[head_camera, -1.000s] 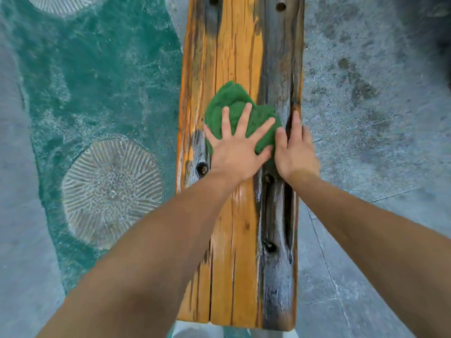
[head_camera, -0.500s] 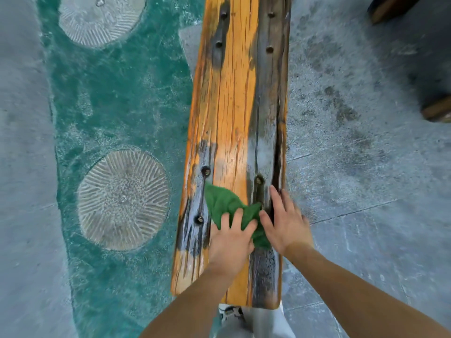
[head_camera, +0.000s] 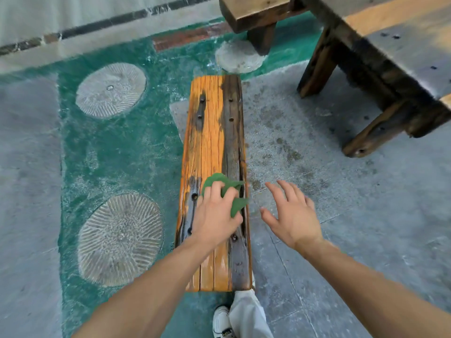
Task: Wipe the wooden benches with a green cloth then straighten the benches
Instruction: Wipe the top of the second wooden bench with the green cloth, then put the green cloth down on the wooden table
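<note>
My left hand (head_camera: 216,215) is on the green cloth (head_camera: 225,191). My fingers (head_camera: 213,191) curl over it and bunch it up, and my thumb (head_camera: 234,217) squeezes it from the right side. The cloth is crumpled. It sits on top of the bench (head_camera: 210,142), in the near half, close to the bench's right edge. 1 corner of the cloth hangs a little over that edge.

My right hand (head_camera: 291,215) holds nothing. Its fingers are spread out and loose. It hovers over the floor (head_camera: 317,142), just beside the bench's right edge, and it does not touch the bench or the cloth.

The bench is long and made of wood. Most of it is orange, with a dark gray strip down the right side. There is a dark patch with small round holes near the left edge, next to my left hand. The near end looks wet and shiny.

Past the near end I see my white shoe (head_camera: 222,322) and my white pant leg (head_camera: 247,313).

On the left, the floor is green with 2 round ribbed stone discs (head_camera: 111,90) in it. On the right, the floor is gray and speckled. A big dark wooden table (head_camera: 390,57) stands at the far right. Another wooden bench (head_camera: 253,13) stands past the far end of mine, with its leg on a smaller round stone (head_camera: 238,58).
</note>
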{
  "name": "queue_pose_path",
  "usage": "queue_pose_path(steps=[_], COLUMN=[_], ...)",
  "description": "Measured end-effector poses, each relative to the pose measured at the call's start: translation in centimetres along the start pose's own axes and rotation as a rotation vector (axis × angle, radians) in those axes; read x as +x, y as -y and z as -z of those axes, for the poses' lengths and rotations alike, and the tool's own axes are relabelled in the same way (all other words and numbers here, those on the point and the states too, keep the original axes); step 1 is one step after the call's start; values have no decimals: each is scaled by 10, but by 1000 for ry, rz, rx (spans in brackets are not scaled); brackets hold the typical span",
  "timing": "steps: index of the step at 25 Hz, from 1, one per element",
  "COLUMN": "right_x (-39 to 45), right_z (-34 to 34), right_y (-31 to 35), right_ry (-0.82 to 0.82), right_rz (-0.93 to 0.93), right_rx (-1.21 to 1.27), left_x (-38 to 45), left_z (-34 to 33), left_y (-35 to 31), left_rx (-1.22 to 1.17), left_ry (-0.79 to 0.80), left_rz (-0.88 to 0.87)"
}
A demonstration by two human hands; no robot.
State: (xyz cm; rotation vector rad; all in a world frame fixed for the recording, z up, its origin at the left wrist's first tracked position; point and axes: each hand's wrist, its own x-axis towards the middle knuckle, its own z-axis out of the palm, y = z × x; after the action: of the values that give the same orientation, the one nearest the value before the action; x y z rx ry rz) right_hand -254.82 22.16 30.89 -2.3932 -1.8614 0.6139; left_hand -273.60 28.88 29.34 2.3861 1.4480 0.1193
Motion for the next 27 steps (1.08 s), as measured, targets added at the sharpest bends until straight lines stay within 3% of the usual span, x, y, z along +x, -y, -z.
queue_pose_path(steps=[5,11,16,21,27], right_x=[-67,-131,-167,-191,-171], right_z=[131,268,342,386,408], right_y=[-21,-106,-231,-338,-397], right_ry=[-256,-504,-606,-646,-642], right_rz=[-68,-191,-319,-437,-476], right_rx=[-16,-35,-48,-41,-25], left_x=[1,27,83,130,180], left_z=[106,186,186,172,160], left_y=[-92,-221,-354,-470,-531], left_rx=[-58,-16,-84,-168,-170], left_ry=[-207,-389,-440,-409,-382], left_rz=[-179,-460,-525,-468,-487])
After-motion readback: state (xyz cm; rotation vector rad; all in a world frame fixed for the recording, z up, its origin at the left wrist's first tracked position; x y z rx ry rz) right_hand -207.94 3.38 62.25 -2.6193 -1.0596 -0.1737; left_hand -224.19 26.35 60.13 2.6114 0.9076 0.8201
